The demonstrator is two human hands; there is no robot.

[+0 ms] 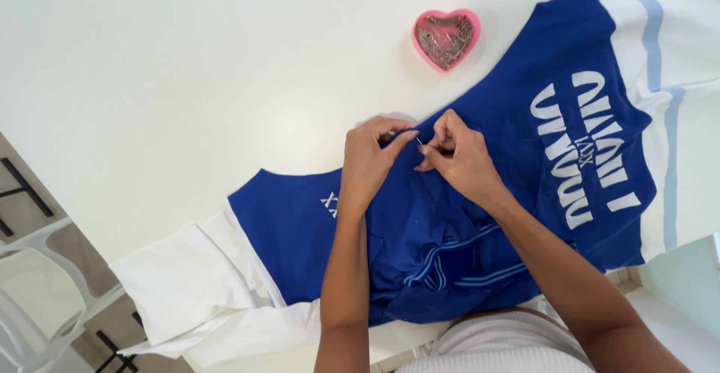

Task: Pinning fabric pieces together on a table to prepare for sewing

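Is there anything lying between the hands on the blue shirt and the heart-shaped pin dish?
Nothing visible. The left hand and right hand pinch the blue shirt at its edge, a pin between them. Only bare white table separates them from the pink heart-shaped pin dish.

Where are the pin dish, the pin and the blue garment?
pin dish (446,39), head view, middle of the pink heart.
pin (419,142), head view, shaft between both hands.
blue garment (292,230), head view, flat blue panel.

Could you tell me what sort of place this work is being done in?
Probably a home or small sewing space: a blue and white garment spread on a plain white table, a pink heart-shaped dish of pins, and a white plastic chair beside it.
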